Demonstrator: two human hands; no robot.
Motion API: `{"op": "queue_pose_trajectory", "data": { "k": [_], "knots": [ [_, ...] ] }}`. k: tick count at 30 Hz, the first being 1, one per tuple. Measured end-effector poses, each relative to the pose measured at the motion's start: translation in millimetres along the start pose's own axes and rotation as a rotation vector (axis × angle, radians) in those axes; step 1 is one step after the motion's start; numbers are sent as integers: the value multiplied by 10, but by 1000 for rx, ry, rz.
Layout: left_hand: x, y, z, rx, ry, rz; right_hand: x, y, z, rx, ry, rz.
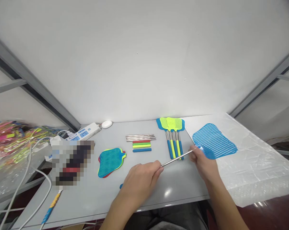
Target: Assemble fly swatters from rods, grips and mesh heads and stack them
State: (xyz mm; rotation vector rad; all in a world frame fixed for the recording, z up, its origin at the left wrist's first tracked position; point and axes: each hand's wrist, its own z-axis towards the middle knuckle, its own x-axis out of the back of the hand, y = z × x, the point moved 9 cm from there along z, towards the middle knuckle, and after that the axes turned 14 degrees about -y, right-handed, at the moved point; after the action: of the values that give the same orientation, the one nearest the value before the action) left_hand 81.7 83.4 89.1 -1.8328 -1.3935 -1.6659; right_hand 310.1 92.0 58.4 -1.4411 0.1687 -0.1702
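A blue fly swatter (215, 140) with a thin metal rod spans both my hands above the front of the table. My left hand (143, 177) is closed around its lower end, and a bit of blue handle appears to stick out behind that hand. With my right hand (201, 159) I grip the neck, where the rod meets the blue mesh head. Beyond the rod lie assembled fly swatters (174, 124) with yellow and blue heads and handles. To the left are loose metal rods (140, 137), coloured handle tubes (141, 145) and a pile of swatter heads (112, 162), teal on top.
A power strip (87, 131) and a white rounded device (107, 124) sit at the back left. A pixelated dark item (74, 164) lies near white cables. Clear plastic bags of colourful items (17, 143) stand far left. White plastic sheeting (249, 172) covers the right side.
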Motion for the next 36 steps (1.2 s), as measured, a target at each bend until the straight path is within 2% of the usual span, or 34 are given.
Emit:
{"op": "queue_pose_trajectory", "data": {
  "k": [2, 4, 9, 11, 14, 19, 21, 24, 27, 30, 32, 34, 36],
  "knots": [
    [15, 8, -19, -8, 3, 28, 76, 5, 42, -5, -13, 74],
    [21, 52, -10, -21, 8, 58, 11, 32, 21, -30, -39, 114],
    [-19, 187, 79, -44, 22, 123, -653, 147, -170, -114, -321, -12],
    [-36, 135, 94, -17, 37, 146, -754, 158, -195, -111, -351, -57],
    [-41, -67, 54, -4, 70, 183, -567, 127, -106, -83, -300, -127],
    [29, -615, -185, -23, 168, 260, 153, 35, 86, 4, -81, 17],
    [100, -825, -313, 1, 241, 303, 354, 16, 97, 12, -21, 113],
    [215, -1028, -487, 46, 359, 355, 522, -24, 78, 28, 51, 231],
    [280, -1090, -587, 72, 441, 370, 562, -67, 72, 61, 112, 285],
    [281, -1015, -582, 91, 492, 371, 398, -37, 59, 49, 134, 293],
    [241, -877, -517, 75, 499, 368, 104, 23, 34, -17, 59, 204],
    [181, -734, -429, 57, 482, 354, -293, 104, -19, -106, -94, 88],
    [136, -665, -380, 56, 473, 338, -513, 139, -101, -128, -109, 76]
  ]
}}
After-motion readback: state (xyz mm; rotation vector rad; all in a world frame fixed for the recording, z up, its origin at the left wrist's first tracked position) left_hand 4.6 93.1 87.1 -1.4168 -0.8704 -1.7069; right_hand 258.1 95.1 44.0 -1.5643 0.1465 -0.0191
